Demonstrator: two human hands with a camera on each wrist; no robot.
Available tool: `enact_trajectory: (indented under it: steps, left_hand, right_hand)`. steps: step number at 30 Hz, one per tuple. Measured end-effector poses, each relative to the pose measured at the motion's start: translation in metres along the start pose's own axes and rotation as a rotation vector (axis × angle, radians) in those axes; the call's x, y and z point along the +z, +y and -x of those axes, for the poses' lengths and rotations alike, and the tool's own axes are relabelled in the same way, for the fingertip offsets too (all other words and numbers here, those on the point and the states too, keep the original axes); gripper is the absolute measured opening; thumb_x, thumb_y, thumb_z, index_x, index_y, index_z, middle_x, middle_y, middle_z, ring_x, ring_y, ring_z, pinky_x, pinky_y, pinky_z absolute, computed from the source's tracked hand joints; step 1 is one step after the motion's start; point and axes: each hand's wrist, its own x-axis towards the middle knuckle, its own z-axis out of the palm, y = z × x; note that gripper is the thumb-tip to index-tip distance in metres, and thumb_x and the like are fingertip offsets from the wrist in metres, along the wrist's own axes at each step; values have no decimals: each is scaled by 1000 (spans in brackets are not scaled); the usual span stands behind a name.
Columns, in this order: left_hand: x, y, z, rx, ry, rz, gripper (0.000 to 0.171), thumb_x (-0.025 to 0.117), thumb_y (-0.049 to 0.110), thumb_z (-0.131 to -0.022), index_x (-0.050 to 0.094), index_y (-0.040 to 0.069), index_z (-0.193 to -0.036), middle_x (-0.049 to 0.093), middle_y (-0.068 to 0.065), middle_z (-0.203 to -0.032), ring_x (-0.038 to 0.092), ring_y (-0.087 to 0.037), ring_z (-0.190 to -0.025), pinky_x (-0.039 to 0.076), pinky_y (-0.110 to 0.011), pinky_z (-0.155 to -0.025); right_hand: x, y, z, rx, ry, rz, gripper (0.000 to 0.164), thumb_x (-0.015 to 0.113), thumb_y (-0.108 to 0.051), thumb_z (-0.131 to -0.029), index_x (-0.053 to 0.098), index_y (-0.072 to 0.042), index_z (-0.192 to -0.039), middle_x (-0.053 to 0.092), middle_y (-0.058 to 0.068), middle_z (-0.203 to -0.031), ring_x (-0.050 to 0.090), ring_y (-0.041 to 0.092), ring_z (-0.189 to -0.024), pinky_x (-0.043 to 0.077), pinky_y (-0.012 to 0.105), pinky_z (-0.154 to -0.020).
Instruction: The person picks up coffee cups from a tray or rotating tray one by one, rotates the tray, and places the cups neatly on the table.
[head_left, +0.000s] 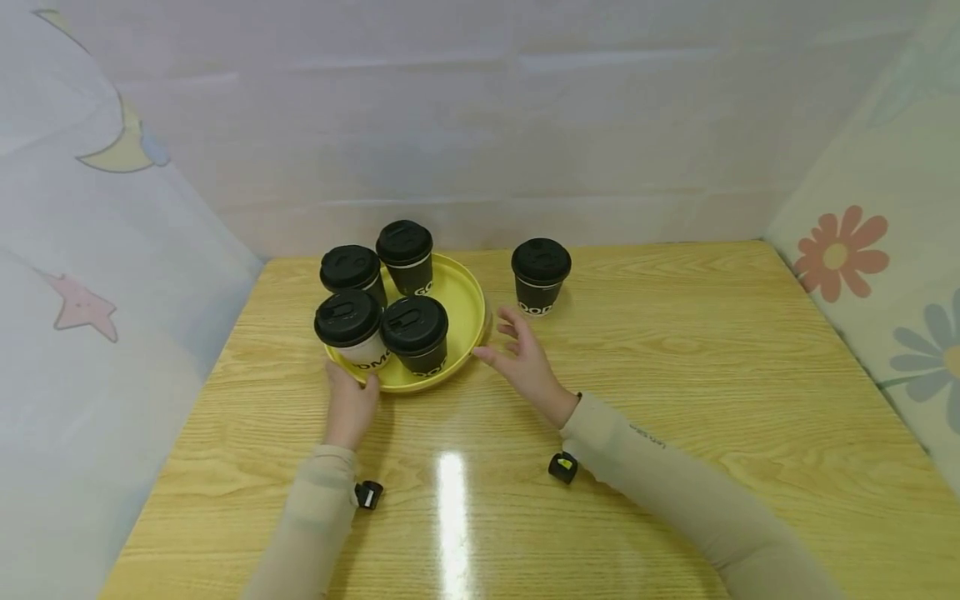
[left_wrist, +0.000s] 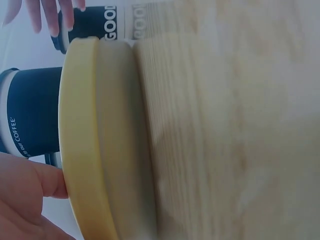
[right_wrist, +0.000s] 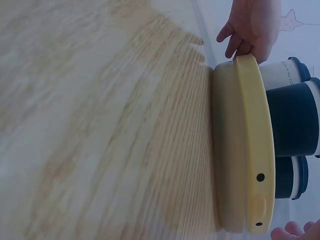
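A round yellow tray (head_left: pixel 461 308) carries two black cups at the back and front, a white cup (head_left: pixel 367 350) with a black lid at front left, and another lidded cup (head_left: pixel 351 268) behind it. My left hand (head_left: pixel 351 404) grips the tray's front-left rim, thumb along the front edge and fingers round the left side. In the left wrist view, its thumb (left_wrist: pixel 52 181) meets the rim. My right hand (head_left: pixel 525 367) is beside the tray's right edge, fingers spread and loosely bent, holding nothing. Its fingertips (right_wrist: pixel 292 228) show near the rim in the right wrist view.
One black lidded cup (head_left: pixel 538 279) stands on the wooden table (head_left: pixel 675 350) to the right of the tray, just beyond my right hand. Pale printed cloth (head_left: pixel 480 125) hangs behind and at both sides of the table.
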Motion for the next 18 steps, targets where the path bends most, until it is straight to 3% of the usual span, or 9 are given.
enact_trajectory:
  steps: [5,11,18]
  left_hand:
    - [8,4,7,-26,5,-5,85,42,24,-102,-22,-14,-143,-15,-37,-152,-5,-42,-144,6,-48,-116]
    - [9,12,14,-61,-33,-17,89,42,30,-103,-25,-14,-142,-20,-36,-151,-9,-42,-143,4,-48,-116]
    - [3,10,11,43,-15,101,89,47,23,-101,-24,-10,-145,-18,-32,-153,-7,-36,-145,4,-45,-117]
  right_hand:
    - [1,0,1,0,-11,-15,74,67,-11,-92,23,5,-149,25,24,-153,31,41,-136,26,57,-110]
    - [8,0,-2,12,-4,-50,73,67,-2,-90,24,9,-148,25,27,-152,32,41,-136,25,55,-111]
    - [17,-2,-2,25,-31,-64,77,67,-4,-90,19,9,-150,21,25,-154,28,41,-138,25,48,-113]
